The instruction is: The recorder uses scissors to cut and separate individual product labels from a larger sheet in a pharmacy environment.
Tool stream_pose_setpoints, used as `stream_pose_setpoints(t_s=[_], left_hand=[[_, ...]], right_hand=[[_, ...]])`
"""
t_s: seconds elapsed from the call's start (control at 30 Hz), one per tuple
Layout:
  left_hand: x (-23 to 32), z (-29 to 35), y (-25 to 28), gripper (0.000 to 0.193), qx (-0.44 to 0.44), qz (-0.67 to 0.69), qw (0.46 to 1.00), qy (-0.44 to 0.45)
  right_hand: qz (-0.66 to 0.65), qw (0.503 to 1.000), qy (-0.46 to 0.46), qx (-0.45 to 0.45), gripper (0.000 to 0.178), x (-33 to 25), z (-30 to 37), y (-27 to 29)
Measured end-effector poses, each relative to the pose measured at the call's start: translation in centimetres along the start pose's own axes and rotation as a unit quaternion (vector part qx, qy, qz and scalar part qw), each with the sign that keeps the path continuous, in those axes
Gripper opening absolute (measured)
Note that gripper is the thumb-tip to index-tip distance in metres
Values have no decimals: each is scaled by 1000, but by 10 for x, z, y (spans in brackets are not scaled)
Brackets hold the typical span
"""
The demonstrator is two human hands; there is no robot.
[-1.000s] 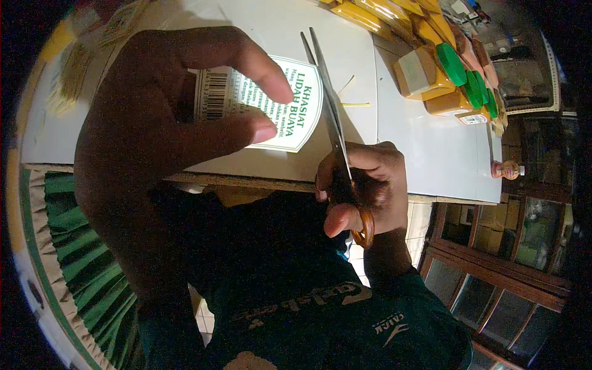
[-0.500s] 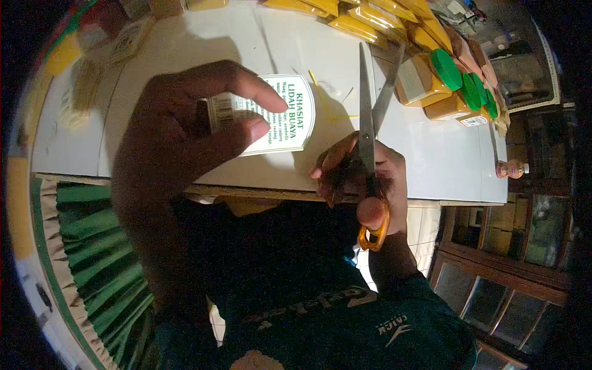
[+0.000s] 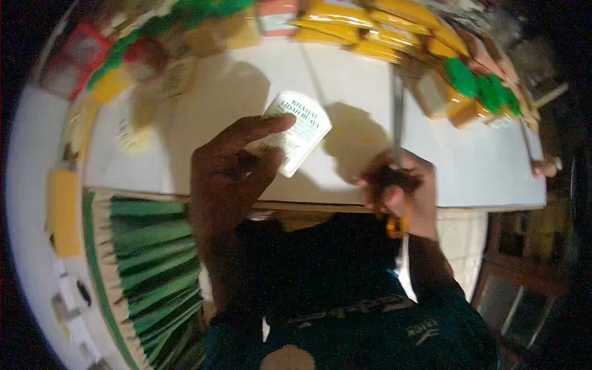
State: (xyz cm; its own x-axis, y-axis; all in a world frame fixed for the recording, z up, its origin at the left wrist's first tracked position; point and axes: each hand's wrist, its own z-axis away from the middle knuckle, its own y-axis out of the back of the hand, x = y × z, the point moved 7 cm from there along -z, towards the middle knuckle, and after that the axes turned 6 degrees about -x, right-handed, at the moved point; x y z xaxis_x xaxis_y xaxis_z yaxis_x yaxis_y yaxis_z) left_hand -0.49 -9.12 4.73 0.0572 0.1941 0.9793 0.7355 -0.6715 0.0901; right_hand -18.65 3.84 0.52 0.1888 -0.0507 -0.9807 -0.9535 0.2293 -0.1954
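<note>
A white label (image 3: 312,131) with green print and a curved top edge is pinched between the thumb and forefinger of my left hand (image 3: 222,166). It is held tilted above the white table (image 3: 487,169). My right hand (image 3: 421,182) is closed round a pair of scissors (image 3: 398,114) with orange handles. Their blades point away from me and look closed together, though motion blurs them. The scissors are to the right of the label and apart from it.
Yellow packets (image 3: 336,15) are piled at the far edge. Jars with green lids (image 3: 461,77) lie at the far right. More labels (image 3: 132,126) lie on the left of the table. Green pleated cloth (image 3: 154,265) hangs at the near left.
The scissor blades were spread and now look closed. The label has tilted and its printed face shows more fully. The whole view has shifted, with the scene moving right.
</note>
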Motion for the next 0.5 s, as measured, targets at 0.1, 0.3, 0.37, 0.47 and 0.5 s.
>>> stream_pose_setpoints(t_s=[0.1,0.3,0.37,0.47,0.5], left_hand=[[9,21,53,32,154,-61,985,41],[32,88,220,28,392,-197,897,-61],[39,100,260,29,403,-269,875,-3],[17,100,328,31,325,-297,897,28],[2,95,347,32,280,-301,909,61]], right_hand=[[-59,995,-56,59,60,5,1,-4],[114,990,51,59,76,1,2,-6],[150,988,26,34,77,1,-1,-10],[22,1000,-3,21,76,16,-3,-5],[23,999,-1,23,76,14,-3,-6]])
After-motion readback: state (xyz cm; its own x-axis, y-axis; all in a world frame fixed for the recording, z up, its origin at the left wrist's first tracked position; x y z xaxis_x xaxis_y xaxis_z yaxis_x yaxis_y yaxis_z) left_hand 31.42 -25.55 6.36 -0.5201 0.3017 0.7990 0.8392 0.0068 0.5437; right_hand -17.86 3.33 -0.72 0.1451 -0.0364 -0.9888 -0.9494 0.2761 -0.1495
